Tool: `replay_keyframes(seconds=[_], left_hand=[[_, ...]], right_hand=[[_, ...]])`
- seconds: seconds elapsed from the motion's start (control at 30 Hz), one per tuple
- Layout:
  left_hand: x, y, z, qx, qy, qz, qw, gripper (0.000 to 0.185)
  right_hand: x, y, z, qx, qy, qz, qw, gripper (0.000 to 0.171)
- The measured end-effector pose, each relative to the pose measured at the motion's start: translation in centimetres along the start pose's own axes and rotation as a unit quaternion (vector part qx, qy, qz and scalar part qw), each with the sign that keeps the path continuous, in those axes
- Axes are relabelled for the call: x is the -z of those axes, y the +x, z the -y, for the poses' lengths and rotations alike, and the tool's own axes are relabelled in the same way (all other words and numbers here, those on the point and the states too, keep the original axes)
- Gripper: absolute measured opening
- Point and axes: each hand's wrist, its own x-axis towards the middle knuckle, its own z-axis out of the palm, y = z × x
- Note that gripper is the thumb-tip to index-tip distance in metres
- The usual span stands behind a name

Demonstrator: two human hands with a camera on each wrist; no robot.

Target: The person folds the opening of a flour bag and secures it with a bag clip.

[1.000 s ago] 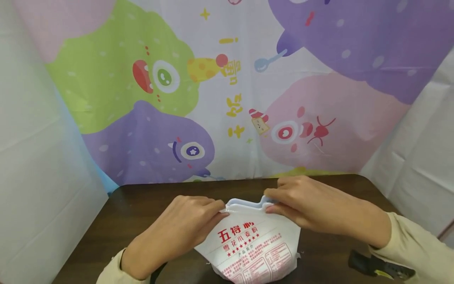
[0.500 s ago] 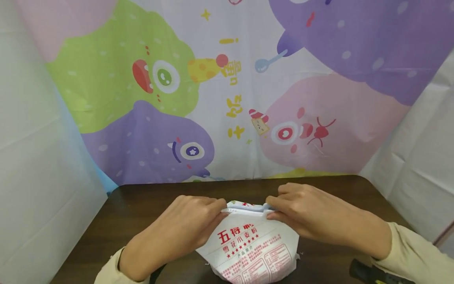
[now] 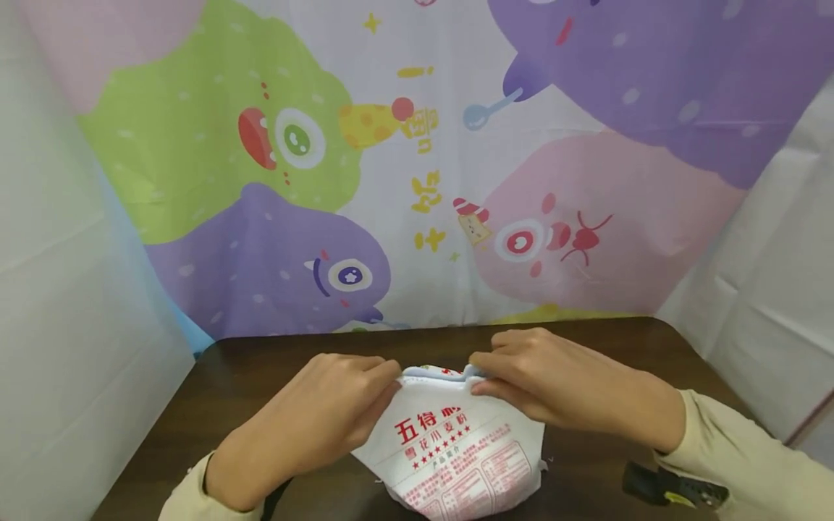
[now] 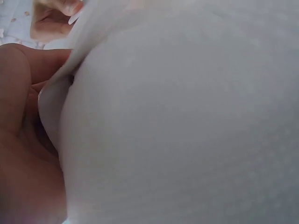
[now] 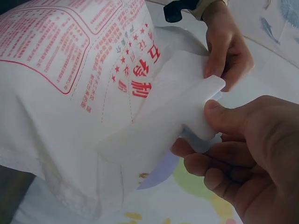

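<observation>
A white flour bag (image 3: 449, 449) with red print stands on the table before me, its top edge gathered between both hands. My left hand (image 3: 326, 405) pinches the left end of that edge between thumb and fingers. At the right end my right hand (image 3: 554, 376) grips the top, thumb against the near side. A pale blue strip (image 3: 433, 373) runs along the mouth between the hands; whether it is a clip or the bag's lining I cannot tell. In the right wrist view, a blue-grey piece (image 5: 201, 141) lies under the right thumb. Bag fabric (image 4: 177, 116) fills most of the left wrist view.
The dark wooden table (image 3: 274, 362) ends at a cartoon-printed cloth (image 3: 443, 289) hanging behind it. White cloth walls (image 3: 72, 347) stand on both sides. A black strap (image 3: 677, 486) is on the right forearm.
A red-printed fold of the bag now shows behind the pale blue strip; one second ago it was not visible. Both hands keep their hold, and the head view has shifted slightly.
</observation>
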Motion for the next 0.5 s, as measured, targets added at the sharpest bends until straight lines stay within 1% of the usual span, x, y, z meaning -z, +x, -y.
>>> replay_keyframes(seconds=[0.17, 0.27, 0.4, 0.5], left_hand=[[0.5, -0.1, 0.1, 0.017, -0.030, 0.028, 0.9990, 0.026], [1.0, -0.2, 0.4, 0.022, -0.068, 0.042, 0.9966, 0.022], [1.3, -0.3, 0.9, 0.007, -0.098, 0.037, 0.9944, 0.019], [1.2, -0.2, 1.1, -0.008, -0.091, 0.023, 0.9956, 0.019]], right_hand=[[-0.4, -0.2, -0.1, -0.006, 0.021, -0.002, 1.000, 0.016], [-0.4, -0.3, 0.0, -0.006, 0.013, -0.003, 1.000, 0.015], [-0.2, -0.3, 0.1, -0.008, 0.004, 0.000, 1.000, 0.014], [-0.4, -0.2, 0.2, 0.001, -0.007, -0.004, 1.000, 0.017]])
